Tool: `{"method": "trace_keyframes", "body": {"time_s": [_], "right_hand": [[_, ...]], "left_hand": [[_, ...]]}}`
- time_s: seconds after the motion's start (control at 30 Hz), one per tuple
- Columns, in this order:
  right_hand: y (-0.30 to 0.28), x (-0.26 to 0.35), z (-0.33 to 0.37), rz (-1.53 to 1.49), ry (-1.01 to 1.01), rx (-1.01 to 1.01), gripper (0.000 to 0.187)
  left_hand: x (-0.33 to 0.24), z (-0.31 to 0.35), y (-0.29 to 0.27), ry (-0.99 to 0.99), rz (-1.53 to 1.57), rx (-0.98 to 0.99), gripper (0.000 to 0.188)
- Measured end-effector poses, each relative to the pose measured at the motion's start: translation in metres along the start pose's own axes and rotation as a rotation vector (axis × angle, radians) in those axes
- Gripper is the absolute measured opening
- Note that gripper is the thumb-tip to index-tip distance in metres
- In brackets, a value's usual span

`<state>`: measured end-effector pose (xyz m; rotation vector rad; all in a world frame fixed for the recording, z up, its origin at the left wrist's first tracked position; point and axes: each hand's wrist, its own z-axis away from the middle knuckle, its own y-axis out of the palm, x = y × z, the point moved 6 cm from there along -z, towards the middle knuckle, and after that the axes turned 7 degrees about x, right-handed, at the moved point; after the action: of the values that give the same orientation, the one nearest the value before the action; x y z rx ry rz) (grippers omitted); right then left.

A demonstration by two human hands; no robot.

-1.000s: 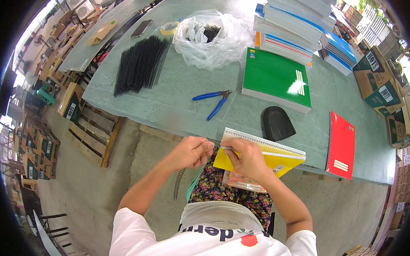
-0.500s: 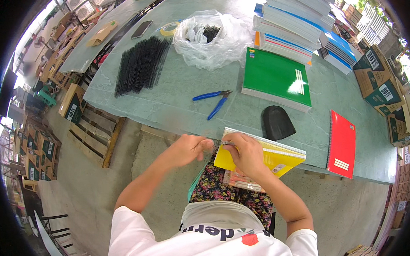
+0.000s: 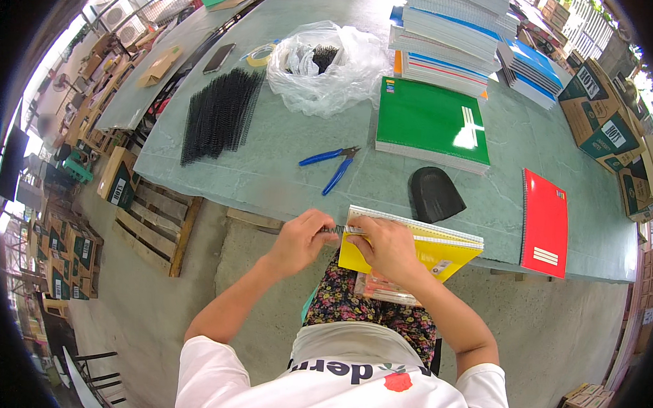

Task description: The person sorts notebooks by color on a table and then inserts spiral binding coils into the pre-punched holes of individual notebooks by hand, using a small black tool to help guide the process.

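At the table's near edge, a yellow notebook (image 3: 429, 253) is tilted, its white pages and punched edge facing up. My right hand (image 3: 386, 247) grips its left end, fingers over the top edge and thumb on the cover. My left hand (image 3: 302, 240) is closed on a black spiral binding coil (image 3: 339, 229), pinching it just left of the notebook's corner. The coil reaches toward the punched edge; my right fingers hide whether it is threaded there. Beyond my hands lie blue-handled cutters (image 3: 332, 165) with their handles apart, and a black rounded holder (image 3: 437, 195).
A pile of black coils (image 3: 222, 115) lies at the left, near a phone (image 3: 219, 58), a tape roll (image 3: 260, 57) and a plastic bag (image 3: 327, 89). Green notebooks (image 3: 431, 125) stand before tall book stacks (image 3: 449, 35). A red spiral notebook (image 3: 544, 224) lies at the right.
My left hand has come slightly right and up, and the coil between the hands now shows more clearly. The right hand keeps its grip on the yellow notebook. The whole view has shifted slightly.
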<state>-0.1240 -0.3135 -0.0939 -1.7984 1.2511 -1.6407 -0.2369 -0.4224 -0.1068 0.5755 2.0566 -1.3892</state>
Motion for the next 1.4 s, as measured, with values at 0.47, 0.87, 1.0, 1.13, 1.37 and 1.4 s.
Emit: {"method": "trace_keyframes", "body": {"time_s": [0.47, 0.87, 1.0, 1.13, 1.37, 1.4], "right_hand": [[0.003, -0.001, -0.003, 0.051, -0.031, 0.023, 0.018], [0.004, 0.002, -0.004, 0.080, 0.025, -0.003, 0.015], [0.006, -0.002, -0.001, -0.033, -0.020, -0.117, 0.018], [0.003, -0.004, -0.001, -0.090, 0.009, -0.111, 0.011], [-0.014, 0.006, 0.008, 0.002, -0.097, -0.329, 0.014], [-0.020, 0.006, 0.010, 0.007, -0.033, -0.228, 0.014]], "left_hand": [[0.019, -0.011, 0.000, -0.406, 0.275, 0.297, 0.027], [0.002, -0.023, -0.014, -0.158, 0.124, 0.183, 0.028], [0.005, -0.079, 0.000, -0.207, 0.499, 0.136, 0.043], [0.000, -0.157, 0.064, -0.341, -0.064, 0.373, 0.052], [-0.061, -0.176, 0.043, 0.040, 0.122, 0.030, 0.045], [-0.077, -0.158, 0.002, -0.026, 0.132, -0.047, 0.045]]}}
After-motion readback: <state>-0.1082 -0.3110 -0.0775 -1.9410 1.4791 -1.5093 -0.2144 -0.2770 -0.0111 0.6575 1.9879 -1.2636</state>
